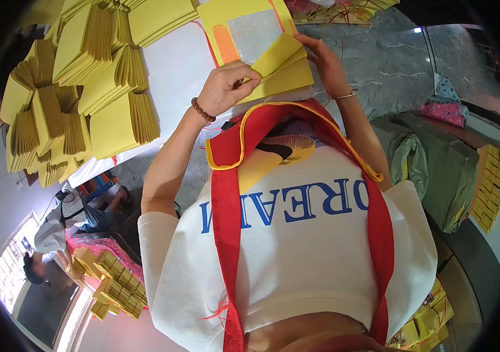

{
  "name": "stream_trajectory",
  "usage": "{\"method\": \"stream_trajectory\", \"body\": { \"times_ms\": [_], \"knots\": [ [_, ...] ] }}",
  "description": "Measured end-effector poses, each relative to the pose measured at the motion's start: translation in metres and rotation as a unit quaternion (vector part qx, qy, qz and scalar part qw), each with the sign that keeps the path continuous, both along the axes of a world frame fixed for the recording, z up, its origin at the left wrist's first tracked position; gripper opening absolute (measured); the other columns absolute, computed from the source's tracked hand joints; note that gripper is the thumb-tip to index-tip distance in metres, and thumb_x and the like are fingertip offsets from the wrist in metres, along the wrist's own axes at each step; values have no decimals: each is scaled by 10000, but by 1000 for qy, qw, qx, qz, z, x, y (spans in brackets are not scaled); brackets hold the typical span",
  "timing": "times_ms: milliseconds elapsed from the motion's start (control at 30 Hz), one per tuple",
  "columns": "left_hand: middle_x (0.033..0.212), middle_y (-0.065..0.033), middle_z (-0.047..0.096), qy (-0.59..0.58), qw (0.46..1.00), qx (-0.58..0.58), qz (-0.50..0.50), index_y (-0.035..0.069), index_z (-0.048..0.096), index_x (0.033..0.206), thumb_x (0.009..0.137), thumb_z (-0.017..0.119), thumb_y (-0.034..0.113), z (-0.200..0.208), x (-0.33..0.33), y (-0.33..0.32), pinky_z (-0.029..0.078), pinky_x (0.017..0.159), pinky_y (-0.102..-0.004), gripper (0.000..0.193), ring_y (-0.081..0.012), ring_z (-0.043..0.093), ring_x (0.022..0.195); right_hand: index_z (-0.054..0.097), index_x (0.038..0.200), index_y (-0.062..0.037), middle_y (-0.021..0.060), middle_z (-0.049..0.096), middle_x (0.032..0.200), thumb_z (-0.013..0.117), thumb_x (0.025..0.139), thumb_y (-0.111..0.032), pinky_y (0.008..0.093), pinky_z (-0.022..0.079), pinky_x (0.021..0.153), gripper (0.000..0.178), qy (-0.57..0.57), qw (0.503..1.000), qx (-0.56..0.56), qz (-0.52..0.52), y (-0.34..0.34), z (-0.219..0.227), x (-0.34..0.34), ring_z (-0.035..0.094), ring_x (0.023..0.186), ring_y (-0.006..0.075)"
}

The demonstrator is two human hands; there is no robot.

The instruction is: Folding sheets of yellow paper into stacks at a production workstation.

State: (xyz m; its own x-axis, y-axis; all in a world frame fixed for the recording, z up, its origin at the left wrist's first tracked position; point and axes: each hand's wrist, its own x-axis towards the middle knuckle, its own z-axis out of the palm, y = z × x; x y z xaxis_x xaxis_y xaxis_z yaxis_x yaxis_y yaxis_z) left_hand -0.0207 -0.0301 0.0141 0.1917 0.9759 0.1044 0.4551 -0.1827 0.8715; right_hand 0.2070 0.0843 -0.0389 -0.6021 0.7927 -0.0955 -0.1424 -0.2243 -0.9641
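My left hand (230, 85) pinches the yellow paper (279, 57) at top centre; my right hand (327, 69) lies at its right edge, whether gripping I cannot tell. At frame right, yellow packs (492, 188) sit in rows beside a green bale (440, 173), contents hidden.

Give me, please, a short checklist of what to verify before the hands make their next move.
1. Left hand has a grip: ok, thumb and fingers pinch the left end of the yellow flap.
2. Right hand is in place: ok, its fingers are at the flap's right end; how firmly they press, cannot tell.
3. Flap lies flat: not ok, its layers spread apart.
4. Silver patch is fully uncovered: not ok, the flap overlaps its lower part.
5. Yellow stacks are clear of the left hand: ok, they stand apart, farther left.
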Motion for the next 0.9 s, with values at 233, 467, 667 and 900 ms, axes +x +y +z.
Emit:
{"method": "stream_trajectory", "body": {
  "times_ms": [233,467,667,900],
  "knots": [
    [687,-18,505,-14,999,-52,-6,6,609,847,820,584,73,2,-3,4,331,486,-216,77,-61,432,555,533,1204,-101,23,477,1290,300,949,-396,349,256,984,454,-1,1000,-10,-4,0,2,1,372,1224,150],
    [717,-32,512,-10,999,-12,-35,2,607,869,834,592,89,-3,-6,6,353,515,-225,95,-81,451,589,530,1207,-100,28,471,1296,290,951,-403,354,258,985,464,-6,1000,6,-2,-1,2,1,369,1228,155],
    [736,-47,516,-4,999,-7,-44,-3,606,875,830,593,81,0,-6,5,378,553,-231,96,-107,476,623,528,1208,-98,29,473,1295,278,957,-394,363,262,994,462,-4,1000,9,-1,0,0,1,375,1227,158],
    [731,-33,516,-9,999,-4,-50,2,599,848,802,574,39,0,-5,5,367,531,-221,64,-87,471,609,528,1208,-97,27,478,1290,279,959,-386,357,266,990,457,-6,1000,-1,-7,0,-2,1,377,1226,156]
  ]
}}
